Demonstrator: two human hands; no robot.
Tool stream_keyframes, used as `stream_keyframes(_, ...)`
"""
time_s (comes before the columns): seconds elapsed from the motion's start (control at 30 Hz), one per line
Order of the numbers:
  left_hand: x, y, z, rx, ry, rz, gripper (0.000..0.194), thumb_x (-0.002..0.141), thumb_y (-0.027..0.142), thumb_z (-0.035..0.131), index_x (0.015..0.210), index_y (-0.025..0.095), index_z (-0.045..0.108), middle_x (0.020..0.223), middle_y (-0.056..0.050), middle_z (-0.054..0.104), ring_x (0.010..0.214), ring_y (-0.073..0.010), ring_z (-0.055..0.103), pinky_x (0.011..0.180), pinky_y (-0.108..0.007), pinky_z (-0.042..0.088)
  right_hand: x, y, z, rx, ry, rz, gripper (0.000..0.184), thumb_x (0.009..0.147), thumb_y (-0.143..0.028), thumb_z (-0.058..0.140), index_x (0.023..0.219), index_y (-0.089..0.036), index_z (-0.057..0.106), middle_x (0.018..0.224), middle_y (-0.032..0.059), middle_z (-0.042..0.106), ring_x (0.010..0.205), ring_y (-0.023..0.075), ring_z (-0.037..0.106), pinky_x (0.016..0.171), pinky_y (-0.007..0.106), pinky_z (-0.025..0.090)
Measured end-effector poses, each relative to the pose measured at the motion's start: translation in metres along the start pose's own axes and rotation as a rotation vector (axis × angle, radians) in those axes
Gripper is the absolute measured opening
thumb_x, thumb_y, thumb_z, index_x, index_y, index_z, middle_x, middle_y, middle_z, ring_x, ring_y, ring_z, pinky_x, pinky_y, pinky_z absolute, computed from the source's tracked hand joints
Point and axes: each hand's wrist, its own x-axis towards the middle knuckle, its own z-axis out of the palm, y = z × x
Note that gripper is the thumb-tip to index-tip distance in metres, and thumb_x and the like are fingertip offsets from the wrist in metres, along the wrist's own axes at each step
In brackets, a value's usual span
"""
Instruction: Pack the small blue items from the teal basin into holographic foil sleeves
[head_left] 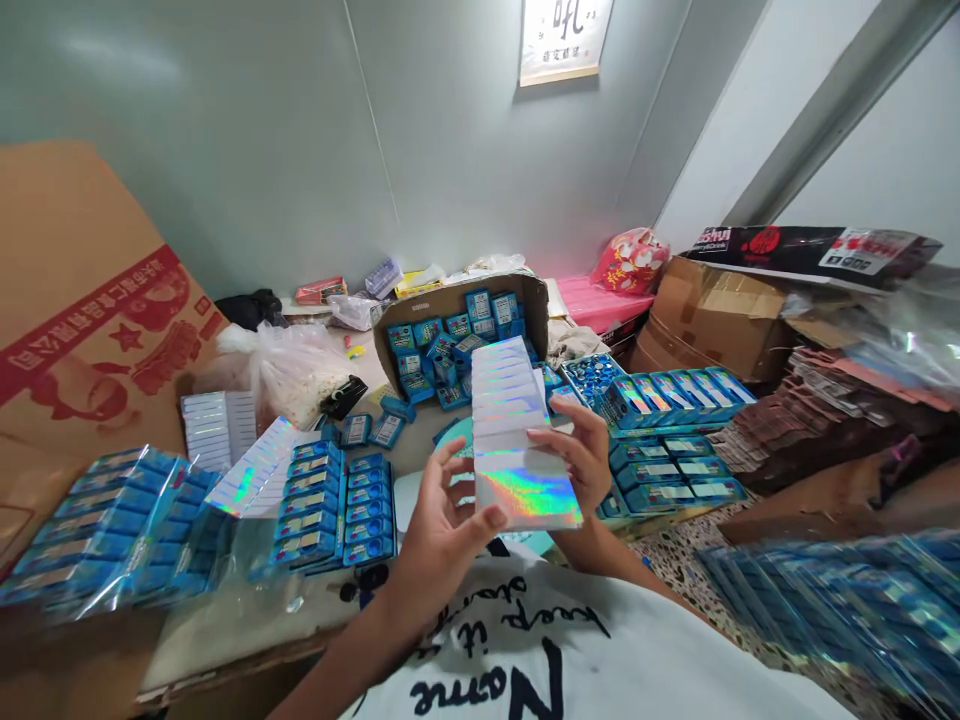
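Card stack [517, 430] in two hands, in front of white shirt [600, 640]

At the far left stands a big brown carton [90, 300] with red print. Before it, film-wrapped blue boxes [97, 530] lie on the bench [225, 640]. Next to them there is a pile of white cards [206, 430], and then some shiny cards [255, 465], which lie at a slant. Behind these is a translucent bag [289, 370]. Further right come two groups of blue boxes [307, 500], set in rows.

In the middle, the left hand [450, 500] grasps the card stack from its left side, the thumb pressing on the front near the lower edge. The stack is tilted, its cards overlap like steps, and the lowest part shines in rainbow colours. Behind it is an open carton [536, 300], full of loose blue boxes [442, 350]. The right hand [581, 450] grasps the right side of the stack, with bent fingers touching the front.

To the right there are a tray of small blue pieces [592, 375] and stacked rows of blue boxes [679, 395]. At the far right is a pile of flat cardboard [825, 420], and below it more wrapped boxes [862, 600].
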Motion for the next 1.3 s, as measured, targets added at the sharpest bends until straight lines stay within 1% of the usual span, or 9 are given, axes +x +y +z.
stream_keyframes(0.07,0.004,-0.001,0.002,-0.105,-0.056,-0.101,0.069,0.082,0.037,0.073,0.141,0.024,0.042,0.131,-0.015,0.060,0.108,-0.0262,0.066,0.086,-0.037,0.057,-0.002,0.000,-0.001,-0.041,-0.053,-0.115,0.018,0.089,-0.029,0.058,0.102,-0.034,0.070,0.121,0.0060,0.058,0.116,0.0320,0.057,0.101,0.057,0.044)
stream_keyframes(0.13,0.010,0.001,-0.005,-0.043,-0.004,-0.046,0.063,0.086,0.033,0.068,0.143,0.021,0.044,0.134,-0.014,0.060,0.116,-0.0264,0.063,0.095,-0.037,0.054,-0.003,-0.002,0.000,-0.118,-0.146,-0.197,0.025,0.086,-0.022,0.061,0.105,-0.036,0.068,0.124,0.0040,0.058,0.119,0.0323,0.056,0.108,0.059,0.035)
stream_keyframes(0.3,0.026,0.026,-0.057,0.563,0.047,0.203,0.049,0.091,0.025,0.058,0.140,0.024,0.054,0.138,-0.009,0.060,0.125,-0.0251,0.058,0.100,-0.035,0.051,0.004,-0.012,-0.004,-0.391,-0.464,-0.253,0.048,0.082,-0.007,0.057,0.121,-0.035,0.062,0.136,0.0021,0.057,0.134,0.0327,0.047,0.116,0.062,0.018)
stream_keyframes(0.4,0.028,0.047,-0.084,0.926,-0.114,0.254,0.044,0.093,0.023,0.053,0.136,0.029,0.058,0.127,-0.005,0.067,0.115,-0.0232,0.063,0.095,-0.034,0.052,0.018,-0.021,-0.010,-0.391,-0.574,-0.283,0.050,0.086,-0.010,0.056,0.131,-0.030,0.054,0.146,0.0054,0.050,0.141,0.0327,0.037,0.117,0.061,0.019)
stream_keyframes(0.53,0.021,0.056,-0.089,0.987,-0.325,0.248,0.037,0.096,0.024,0.051,0.130,0.032,0.063,0.123,0.000,0.070,0.108,-0.0186,0.067,0.090,-0.027,0.052,0.037,-0.034,-0.008,-0.302,-0.804,-0.343,0.049,0.093,-0.023,0.060,0.140,-0.023,0.045,0.145,0.0102,0.052,0.140,0.0314,0.039,0.118,0.059,0.016)
stream_keyframes(0.7,0.014,0.040,-0.079,0.899,-0.198,0.307,0.031,0.095,0.031,0.057,0.125,0.027,0.066,0.119,-0.002,0.072,0.109,-0.0175,0.066,0.090,-0.025,0.052,0.041,-0.038,0.009,-0.175,-1.087,-0.139,0.021,0.100,-0.028,0.050,0.117,-0.022,0.062,0.099,0.0047,0.071,0.095,0.0216,0.064,0.091,0.039,0.043)
stream_keyframes(0.8,0.012,0.031,-0.080,0.945,-0.057,0.431,0.029,0.093,0.029,0.061,0.121,0.024,0.067,0.112,-0.004,0.072,0.103,-0.0162,0.066,0.090,-0.026,0.052,0.037,-0.037,0.014,-0.111,-1.098,-0.037,0.018,0.101,-0.026,0.048,0.100,-0.022,0.066,0.082,0.0018,0.067,0.078,0.0179,0.060,0.071,0.031,0.041)
stream_keyframes(1.0,0.012,0.015,-0.085,1.263,0.078,0.777,0.031,0.090,0.020,0.065,0.121,0.022,0.066,0.114,-0.007,0.071,0.107,-0.0212,0.063,0.096,-0.039,0.050,0.032,-0.038,0.019,-0.070,-1.103,-0.003,0.019,0.100,-0.021,0.048,0.092,-0.021,0.064,0.079,0.0011,0.065,0.072,0.0160,0.055,0.070,0.031,0.036)
stream_keyframes(1.3,0.009,-0.002,-0.081,1.235,0.087,0.869,0.040,0.086,0.014,0.066,0.125,0.022,0.062,0.127,-0.010,0.065,0.124,-0.0255,0.055,0.103,-0.045,0.049,0.029,-0.035,0.017,0.002,-1.040,0.105,0.017,0.099,-0.021,0.050,0.093,-0.021,0.066,0.083,0.0016,0.067,0.077,0.0170,0.058,0.071,0.029,0.038)
